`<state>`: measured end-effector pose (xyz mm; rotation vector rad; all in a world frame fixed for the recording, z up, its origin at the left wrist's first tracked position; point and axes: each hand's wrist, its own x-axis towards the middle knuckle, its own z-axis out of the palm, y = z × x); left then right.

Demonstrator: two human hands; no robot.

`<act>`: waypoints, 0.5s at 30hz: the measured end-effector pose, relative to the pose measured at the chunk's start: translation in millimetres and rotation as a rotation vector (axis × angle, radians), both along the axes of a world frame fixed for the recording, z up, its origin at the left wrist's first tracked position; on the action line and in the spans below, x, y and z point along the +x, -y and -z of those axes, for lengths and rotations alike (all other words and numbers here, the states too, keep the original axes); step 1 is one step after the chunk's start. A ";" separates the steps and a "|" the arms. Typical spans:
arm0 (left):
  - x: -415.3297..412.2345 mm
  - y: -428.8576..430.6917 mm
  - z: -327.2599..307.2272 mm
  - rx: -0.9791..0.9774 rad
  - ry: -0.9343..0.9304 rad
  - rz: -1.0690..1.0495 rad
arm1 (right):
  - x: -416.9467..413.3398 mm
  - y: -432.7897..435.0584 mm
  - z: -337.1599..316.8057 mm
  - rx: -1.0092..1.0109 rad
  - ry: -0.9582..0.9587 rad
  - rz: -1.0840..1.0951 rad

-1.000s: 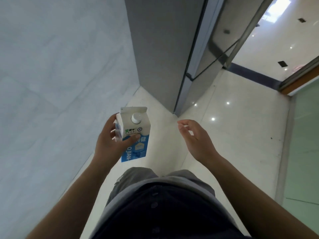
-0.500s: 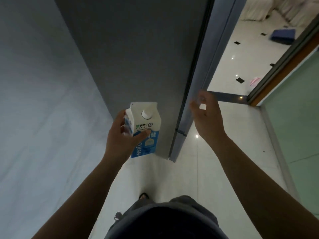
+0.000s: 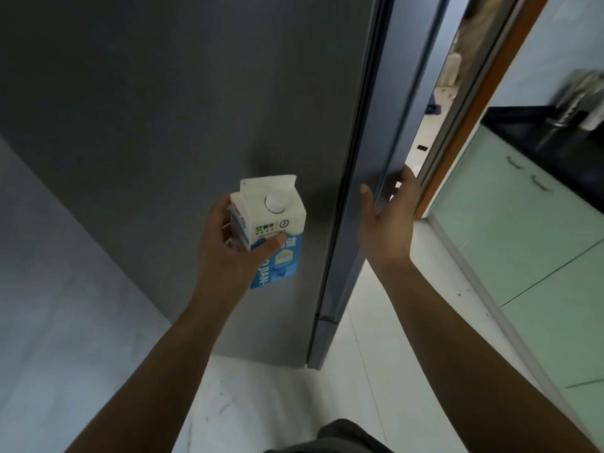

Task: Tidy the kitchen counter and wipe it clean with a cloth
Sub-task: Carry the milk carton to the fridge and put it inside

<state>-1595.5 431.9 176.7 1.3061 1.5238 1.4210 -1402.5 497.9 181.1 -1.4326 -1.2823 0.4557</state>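
The left hand (image 3: 225, 246) grips the milk carton (image 3: 271, 228) upright just beside the fridge (image 3: 163, 125), keeping the spread, empty right hand (image 3: 390, 217) free at the fridge's door edge, probably to pull it open.

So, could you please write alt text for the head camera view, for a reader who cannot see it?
The left hand holds a blue and white carton upright, while the open right hand reaches to the edge of a tall grey fridge door. A dark counter over pale green cabinets is at right.
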 end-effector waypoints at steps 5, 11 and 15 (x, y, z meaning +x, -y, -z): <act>1.4 -13.9 0.9 0.034 0.027 0.034 | 6.3 -10.9 3.0 0.019 -0.116 -0.014; 11.3 -27.2 9.5 0.050 0.026 0.040 | 15.2 -15.7 10.9 0.038 -0.175 -0.039; 19.0 -27.5 12.1 0.065 0.012 0.022 | 15.4 -14.8 11.2 0.061 -0.196 -0.024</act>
